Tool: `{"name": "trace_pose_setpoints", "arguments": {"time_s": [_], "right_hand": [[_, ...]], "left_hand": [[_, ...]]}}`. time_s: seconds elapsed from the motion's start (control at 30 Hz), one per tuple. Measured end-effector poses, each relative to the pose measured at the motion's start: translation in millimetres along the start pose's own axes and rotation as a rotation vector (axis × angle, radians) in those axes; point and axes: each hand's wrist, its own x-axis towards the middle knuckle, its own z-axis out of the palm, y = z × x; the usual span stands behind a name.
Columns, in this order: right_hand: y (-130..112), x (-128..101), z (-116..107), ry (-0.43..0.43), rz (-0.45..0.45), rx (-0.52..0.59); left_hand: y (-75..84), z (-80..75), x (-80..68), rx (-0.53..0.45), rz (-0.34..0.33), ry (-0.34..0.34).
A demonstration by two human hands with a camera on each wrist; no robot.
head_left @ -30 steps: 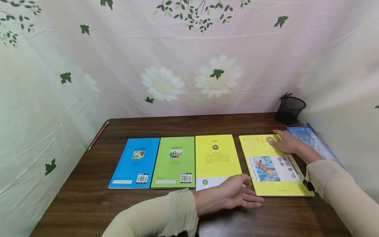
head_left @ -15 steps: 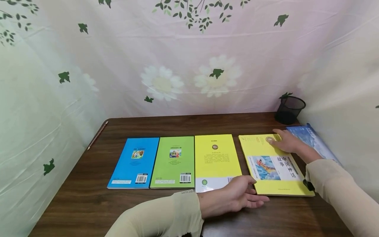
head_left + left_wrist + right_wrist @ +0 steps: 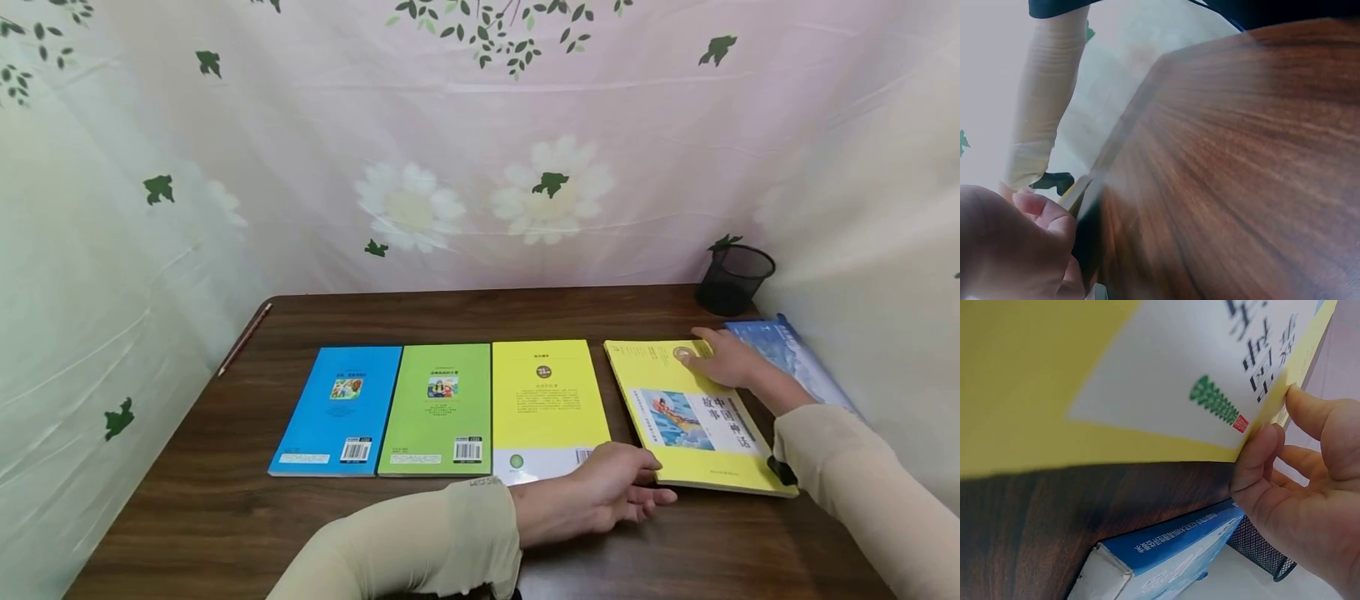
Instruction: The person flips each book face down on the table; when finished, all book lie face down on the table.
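Note:
A yellow book with a white title panel and a picture [image 3: 682, 421] lies face up at the right of the row, its near left corner slightly raised. At that corner my left hand [image 3: 607, 493] pinches it, thumb above and fingers partly hidden below. My right hand [image 3: 723, 358] grips the far right edge, with the thumb on the cover. In the right wrist view, the right hand [image 3: 1325, 481] holds the edge of the yellow cover [image 3: 1160, 434]. Only a sliver of the book [image 3: 1075, 194] shows past my left hand [image 3: 1016, 244] in the left wrist view.
Blue [image 3: 333, 417], green [image 3: 438, 425] and yellow [image 3: 551, 400] books lie back-cover up in a row to the left. Beyond my right hand is another blue book [image 3: 787, 358], near a black mesh pen holder [image 3: 731, 279]. A pencil [image 3: 246, 337] lies along the left edge.
My left hand has moved slightly right, and its fingers have curled in on the book's corner. That corner has risen a little. The right hand keeps its place.

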Motion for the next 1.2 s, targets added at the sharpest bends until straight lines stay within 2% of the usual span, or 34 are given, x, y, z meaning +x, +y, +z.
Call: {"name": "trace_pose_setpoints", "arguments": {"time_s": [0.3,0.63,0.83,1.03,1.2], "right_hand": [[-2,-2,-3,-0.007,-0.006,-0.005],[-6,-3,-12,-0.072,0.059,0.037],[-11,-6,-10,-0.09,0.096,0.061],[-35,-6,-6,-0.046,0.085,-0.052],[-69,-2,-5,-0.031,-0.02,-0.05]], "left_hand": [[1.8,6.4,4.0,0.12,0.05,0.056],[6.9,7.5,2.8,0.169,0.176,0.11],[7.6,5.1,2.0,0.245,0.246,0.136],[9.1,0.9,0.7,0.292,0.285,0.141],[10.7,-1.2,-0.9,0.291,0.311,0.121]]}}
